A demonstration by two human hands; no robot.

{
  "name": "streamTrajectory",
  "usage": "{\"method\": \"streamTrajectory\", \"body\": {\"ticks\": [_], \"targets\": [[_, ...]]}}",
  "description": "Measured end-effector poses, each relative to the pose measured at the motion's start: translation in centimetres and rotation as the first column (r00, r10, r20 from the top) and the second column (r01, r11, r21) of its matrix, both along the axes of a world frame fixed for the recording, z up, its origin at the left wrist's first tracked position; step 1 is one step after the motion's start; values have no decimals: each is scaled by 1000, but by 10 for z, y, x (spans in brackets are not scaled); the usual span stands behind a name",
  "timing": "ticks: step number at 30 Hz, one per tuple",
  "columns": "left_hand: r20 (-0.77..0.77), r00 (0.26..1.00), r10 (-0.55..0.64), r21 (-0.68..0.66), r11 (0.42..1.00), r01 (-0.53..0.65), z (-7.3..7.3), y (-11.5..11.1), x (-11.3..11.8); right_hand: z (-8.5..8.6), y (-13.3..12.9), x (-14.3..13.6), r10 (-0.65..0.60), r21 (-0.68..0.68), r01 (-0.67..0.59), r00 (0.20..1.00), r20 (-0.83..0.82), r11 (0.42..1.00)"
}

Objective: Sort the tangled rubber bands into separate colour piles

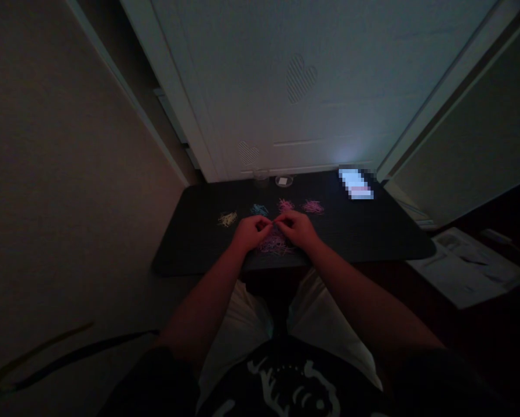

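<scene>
1. I see a dark table point(190, 243) in dim light; my landmark on it is the purple pile point(276, 245) of thin little sticks, near the front edge.
2. The yellow pile point(228, 218) lies farthest left, beyond and left of the purple pile.
3. The left hand point(251, 233) is at the purple pile's left side, finger and thumb narrowing toward the right hand's tips — I cannot tell whether they hold a stick.
4. The blue pile point(258, 209) sits beyond the purple pile, slightly left.
5. A see-through cup point(261, 179) stands farther beyond it, faint to me.
6. A round clear dish point(284, 181) with a white square lies well beyond the purple pile.
7. The first pink pile point(286, 205) is nearer, just beyond it.
8. The right hand point(298, 228) is at its right side, fingertips also narrow — contents too dim to tell.
9. The second pink pile point(313, 207) lies beyond it, to the right.
10. A blurred, glowing screen point(356, 184) is far right and beyond it.
</scene>
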State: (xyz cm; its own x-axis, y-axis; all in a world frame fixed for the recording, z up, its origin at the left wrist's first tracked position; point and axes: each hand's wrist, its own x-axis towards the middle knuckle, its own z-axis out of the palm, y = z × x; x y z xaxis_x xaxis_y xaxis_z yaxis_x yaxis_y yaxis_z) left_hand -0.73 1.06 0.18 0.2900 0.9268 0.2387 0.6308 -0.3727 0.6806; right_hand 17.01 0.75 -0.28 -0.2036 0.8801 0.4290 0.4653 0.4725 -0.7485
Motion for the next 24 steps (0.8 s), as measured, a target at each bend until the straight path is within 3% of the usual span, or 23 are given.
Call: {"method": "streamTrajectory", "body": {"ticks": [9, 12, 15, 19, 24], "targets": [[-65, 997, -38, 3, 999, 39, -2, 1, 1, -1, -1, -1, 105, 95, -117, 987, 119, 989], [-79, 996, -49, 37, 998, 52, -3, 1, 1, -1, -1, -2, 67, 110, -82, 989, 135, 991], [-62, 998, -18, 154, 988, 28, -1, -1, 1, -2, -1, -2, -11, 91, 4, 997, 81, 996], [-96, 995, 25, 364, 931, 11, 3, -3, 0, -2, 0, 0, -55, 53, 54, 998, 7, 997], [-149, 978, 149, 434, 898, -70, 6, -6, 2, -4, 1, 2, -45, 21, 45, 999, 12, 999]]}}
